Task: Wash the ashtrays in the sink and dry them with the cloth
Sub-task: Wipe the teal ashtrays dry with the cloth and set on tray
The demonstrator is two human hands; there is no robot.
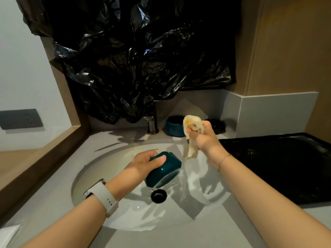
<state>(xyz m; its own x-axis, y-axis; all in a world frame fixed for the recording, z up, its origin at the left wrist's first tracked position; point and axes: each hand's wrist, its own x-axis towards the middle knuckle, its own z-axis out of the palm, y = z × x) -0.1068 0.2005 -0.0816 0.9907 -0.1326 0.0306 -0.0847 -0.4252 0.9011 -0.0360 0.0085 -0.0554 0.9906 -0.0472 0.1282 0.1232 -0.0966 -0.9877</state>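
Left hand (148, 162) wraps the teal ashtray (163, 170) by its side wall, tilted over the sink (93, 169) drain (158, 196). Right hand (204, 138) bunches the cloth (190, 136) beside it. Ashtray looks glazed, wet, slippery, breakable; hold by the wall.

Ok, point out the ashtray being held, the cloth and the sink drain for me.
teal ashtray (163, 173): head view, on its glossy side wall.
cloth (190, 151): head view, on the hanging lower end.
sink drain (158, 196): head view, on the dark drain opening.
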